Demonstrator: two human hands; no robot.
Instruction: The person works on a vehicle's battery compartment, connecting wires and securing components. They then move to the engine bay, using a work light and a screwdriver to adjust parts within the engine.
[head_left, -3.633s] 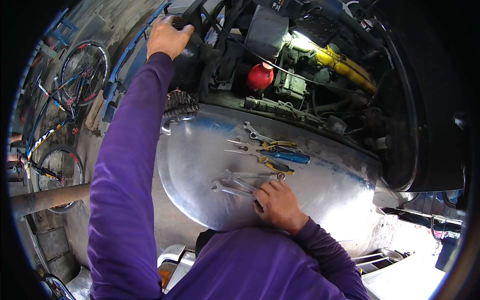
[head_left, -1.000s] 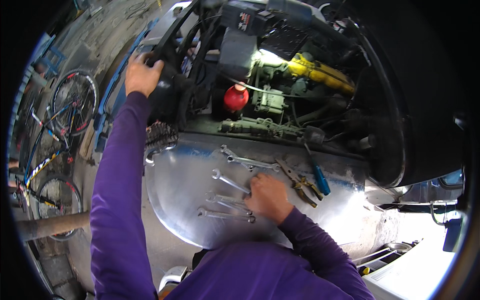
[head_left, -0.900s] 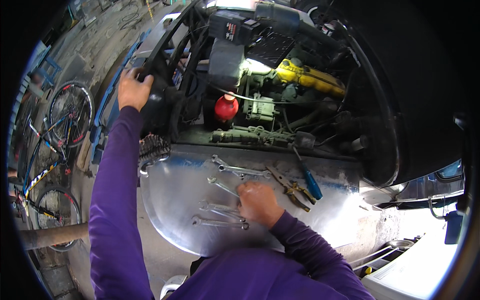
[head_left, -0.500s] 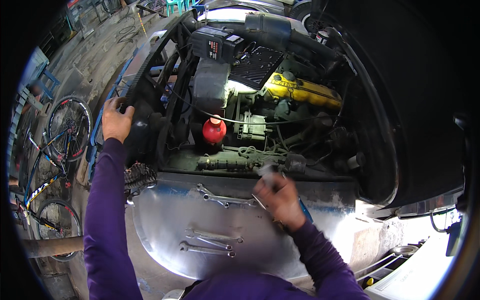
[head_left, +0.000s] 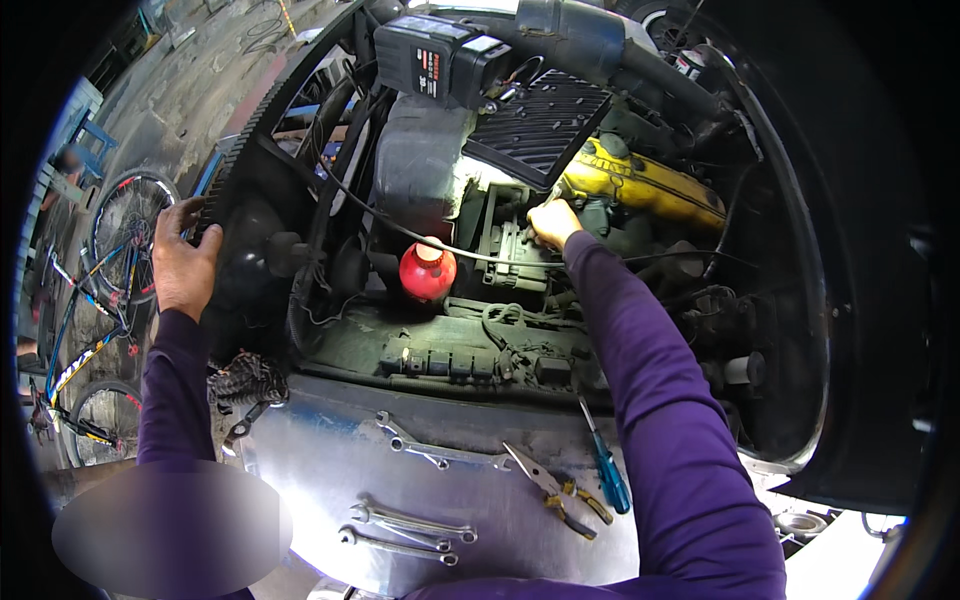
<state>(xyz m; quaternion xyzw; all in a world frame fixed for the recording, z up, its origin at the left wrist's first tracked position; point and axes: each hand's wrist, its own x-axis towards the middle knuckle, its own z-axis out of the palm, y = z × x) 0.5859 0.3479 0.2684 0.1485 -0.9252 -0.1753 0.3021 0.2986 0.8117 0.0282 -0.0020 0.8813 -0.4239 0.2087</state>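
Observation:
My left hand (head_left: pixel 185 255) grips the ridged black edge (head_left: pixel 220 175) at the left of an open engine bay. My right hand (head_left: pixel 550 222) reaches into the engine, closed on a mostly hidden wrench (head_left: pixel 557 194), beside the alternator (head_left: pixel 512 270) and yellow engine cover (head_left: pixel 655 190). A red bottle (head_left: pixel 425 275) sits left of the alternator. On the metal fender (head_left: pixel 320 440) lie several wrenches (head_left: pixel 400 543), pliers (head_left: pixel 555 492) and a blue-handled screwdriver (head_left: pixel 610 475). A striped rag (head_left: pixel 245 385) lies at the fender's left end.
A black battery-like box (head_left: pixel 430 65) and ridged black tray (head_left: pixel 530 130) rest atop the engine bay. A dark raised panel (head_left: pixel 870 250) fills the right. At left stand a bicycle (head_left: pixel 85 360) and a blurred person (head_left: pixel 65 165).
My right hand took a wrench from those on the fender and moved forward into the engine beside the yellow cover. The view has shifted, with my left hand still on the black edge.

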